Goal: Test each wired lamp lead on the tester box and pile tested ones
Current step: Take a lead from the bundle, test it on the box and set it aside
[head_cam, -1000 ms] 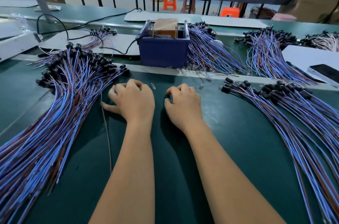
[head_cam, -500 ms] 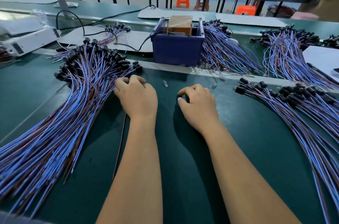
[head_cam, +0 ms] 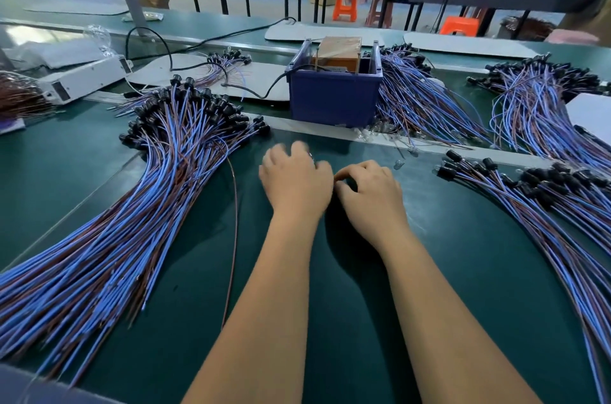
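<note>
We look down at a green desk [head_cam: 463,271] with our two bare forearms reaching forward. Our left hand [head_cam: 294,182] and right hand [head_cam: 370,195] rest side by side at the centre, knuckles up and nearly touching. Both sets of fingers are curled under; the left is blurred, and we cannot tell whether either holds anything between the fingertips.

A large left pile [head_cam: 132,222] of blue and brown lamp leads fans away from our left hand, black sockets at the far end, wire tails trailing back toward us. One loose lead [head_cam: 235,238] lies just left of our left wrist, its long axis running toward and away from us. A right pile [head_cam: 545,215] lies well apart from our right hand, sockets pointing inward.

The blue tester box [head_cam: 334,99] stands straight ahead, beyond both hands. We judge the left hand nearer the loose lead.
</note>
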Tool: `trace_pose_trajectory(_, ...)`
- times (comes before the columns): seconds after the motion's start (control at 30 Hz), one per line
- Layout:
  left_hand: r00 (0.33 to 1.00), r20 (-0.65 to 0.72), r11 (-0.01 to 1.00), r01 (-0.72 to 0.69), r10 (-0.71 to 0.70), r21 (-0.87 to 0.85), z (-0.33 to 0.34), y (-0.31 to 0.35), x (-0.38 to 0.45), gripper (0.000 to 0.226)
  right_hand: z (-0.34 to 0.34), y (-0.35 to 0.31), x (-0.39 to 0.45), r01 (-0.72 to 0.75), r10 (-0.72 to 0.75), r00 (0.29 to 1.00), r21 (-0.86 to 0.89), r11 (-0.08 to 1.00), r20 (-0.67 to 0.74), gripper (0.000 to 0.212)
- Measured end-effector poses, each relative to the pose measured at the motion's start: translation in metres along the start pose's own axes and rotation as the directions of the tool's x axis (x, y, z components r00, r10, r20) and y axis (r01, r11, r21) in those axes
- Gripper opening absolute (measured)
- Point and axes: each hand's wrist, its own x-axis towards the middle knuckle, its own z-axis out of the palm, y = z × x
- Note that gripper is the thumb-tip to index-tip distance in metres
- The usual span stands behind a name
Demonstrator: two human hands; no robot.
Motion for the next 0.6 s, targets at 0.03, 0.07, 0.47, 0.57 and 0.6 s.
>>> trace_pose_trajectory(0.03,0.998,0.027,0.998,0.060,-0.060,0.002,0.000,-0.005,0.002,0.040,0.000,0.000,0.000,-0.003,0.003,1.000,0.023,1.000,-0.006,0.020)
trace_pose_trajectory(0.07,0.996,0.022,0.996,0.086,-0.086,-0.014,-0.003,-0.011,0.005,0.040,0.000,0.000,0.000,-0.004,0.005,1.000,0.038,0.999,-0.009,0.019)
trace_pose_trajectory(0.47,0.996,-0.071,0.979,0.072,-0.059,0.190,-0.044,-0.081,0.055,0.049,-0.004,0.001,-0.001,-0.044,0.047,0.999,0.160,0.986,-0.016,0.016)
trace_pose_trajectory(0.57,0.993,-0.096,0.953,0.095,-0.070,0.287,-0.042,-0.081,0.061,0.043,-0.005,0.001,-0.001,-0.047,0.051,0.999,0.186,0.981,-0.016,0.017)
trace_pose_trajectory(0.6,0.991,-0.115,0.949,0.101,-0.069,0.298,-0.043,-0.082,0.063,0.038,-0.005,0.001,-0.001,-0.048,0.052,0.999,0.190,0.981,-0.015,0.017)
